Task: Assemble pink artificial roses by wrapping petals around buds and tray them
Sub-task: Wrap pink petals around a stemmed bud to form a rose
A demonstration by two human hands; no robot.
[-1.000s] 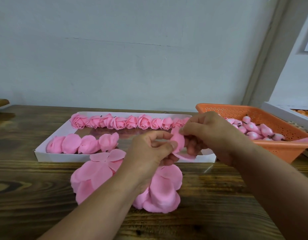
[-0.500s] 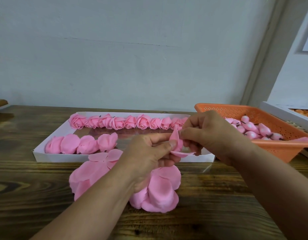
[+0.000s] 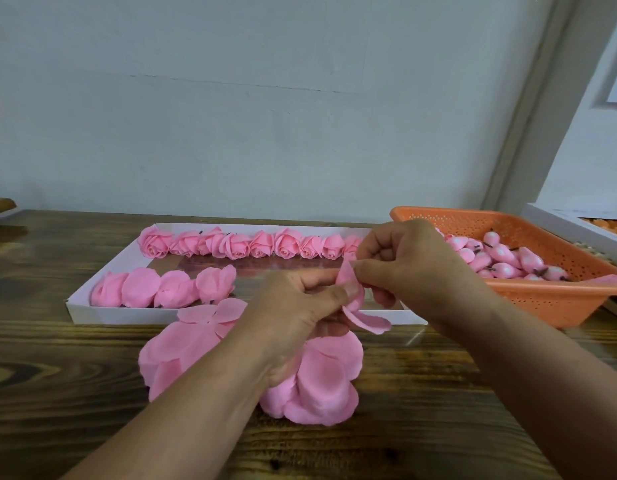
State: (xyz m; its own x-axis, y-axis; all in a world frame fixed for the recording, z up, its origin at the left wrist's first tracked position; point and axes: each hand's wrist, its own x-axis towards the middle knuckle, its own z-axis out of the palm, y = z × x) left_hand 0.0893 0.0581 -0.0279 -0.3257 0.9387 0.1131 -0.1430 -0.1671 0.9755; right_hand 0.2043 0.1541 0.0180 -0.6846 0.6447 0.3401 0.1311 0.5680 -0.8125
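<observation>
My left hand (image 3: 300, 306) and my right hand (image 3: 411, 268) meet over the near rim of the white tray (image 3: 102, 315), both pinching one pink petal piece (image 3: 364, 317). Its upper petal is folded upright between my fingertips and its lower petals hang loose. Any bud inside it is hidden by my fingers. Two piles of loose pink petals (image 3: 320, 382) lie on the wooden table below my hands. In the tray, a row of finished pink roses (image 3: 251, 244) runs along the far side and several more roses (image 3: 161, 287) lie at the near left.
An orange perforated basket (image 3: 542, 303) at the right holds many pink buds (image 3: 501, 258) with dark stems. A white box (image 3: 556, 220) sits behind it at the far right. A pale wall stands close behind the wooden table (image 3: 57, 393).
The petal piece has been turned and folded: an upper petal now stands upright at my right fingertips and the lower petals hang further out. Both hands stayed in place.
</observation>
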